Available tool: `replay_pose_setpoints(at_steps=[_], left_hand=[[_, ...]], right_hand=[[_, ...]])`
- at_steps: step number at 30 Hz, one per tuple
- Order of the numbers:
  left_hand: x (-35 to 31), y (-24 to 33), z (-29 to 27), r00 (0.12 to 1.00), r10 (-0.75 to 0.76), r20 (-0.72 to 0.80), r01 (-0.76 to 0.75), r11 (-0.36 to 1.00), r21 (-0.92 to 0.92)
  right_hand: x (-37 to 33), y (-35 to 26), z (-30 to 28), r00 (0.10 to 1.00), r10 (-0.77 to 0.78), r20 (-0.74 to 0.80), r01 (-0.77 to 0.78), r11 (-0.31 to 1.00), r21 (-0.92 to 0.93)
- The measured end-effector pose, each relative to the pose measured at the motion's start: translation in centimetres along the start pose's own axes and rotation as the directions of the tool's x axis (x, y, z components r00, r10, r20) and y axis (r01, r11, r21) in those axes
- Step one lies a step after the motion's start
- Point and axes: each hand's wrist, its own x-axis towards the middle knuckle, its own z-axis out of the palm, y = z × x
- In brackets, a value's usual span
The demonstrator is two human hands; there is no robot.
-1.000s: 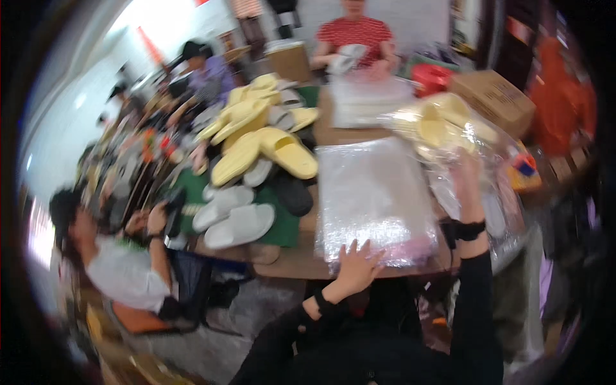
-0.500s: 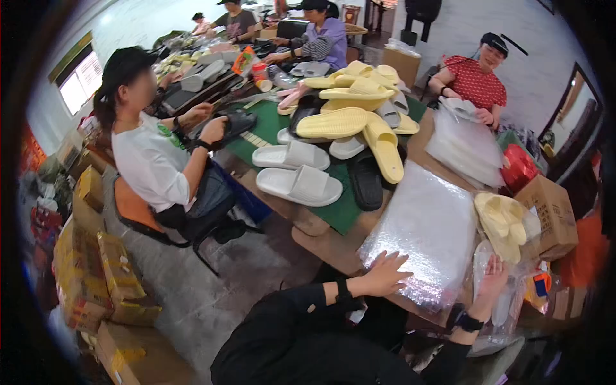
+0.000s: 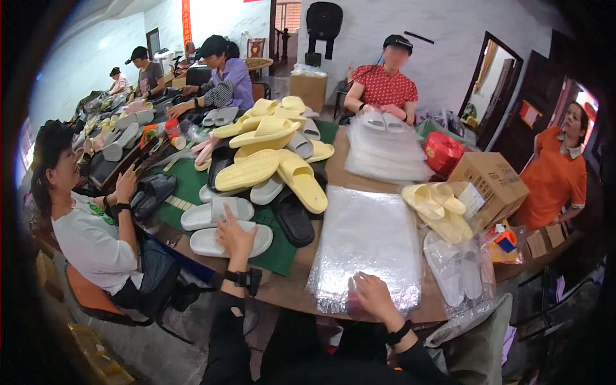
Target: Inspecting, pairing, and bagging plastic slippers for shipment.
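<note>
Well, slipper (image 3: 205, 244): near left on tabletop (image 3: 337, 162); likely light, springy; grip its strap (image 3: 263, 239).
Bags (image 3: 367, 234): near middle, probably limp, slippery.
Left hand (image 3: 235, 239): fingers spread over slipper.
Right hand (image 3: 374, 296): fingers parted on bags.

left forearm (image 3: 228, 327) extended forward, left hand (image 3: 236, 240) with fingers spread; right forearm (image 3: 414, 355) slanting inward, right hand (image 3: 376, 297) palm down, fingers loosely curved.
</note>
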Motion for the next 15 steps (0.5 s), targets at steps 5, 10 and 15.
replay_pose_setpoints(at_steps=[5,10,15], left_hand=[[2.4,-0.7,-0.7,0.965,-0.027,0.259,0.075,0.981,-0.178],[7.0,-9.3,5.3,0.975,0.078,0.207,0.084,0.737,-0.671],[6.4,-5.2,5.4,0.845,0.051,0.533,0.422,0.551,-0.72]], right_hand=[[-0.9,0.3,0.5,0.993,0.119,-0.02,-0.119,0.993,0.018],[-0.4,-0.6,1.6,0.997,0.07,0.008,-0.071,0.997,0.011],[-0.4,-0.1,2.8,0.995,0.099,0.007,-0.098,0.991,-0.089]])
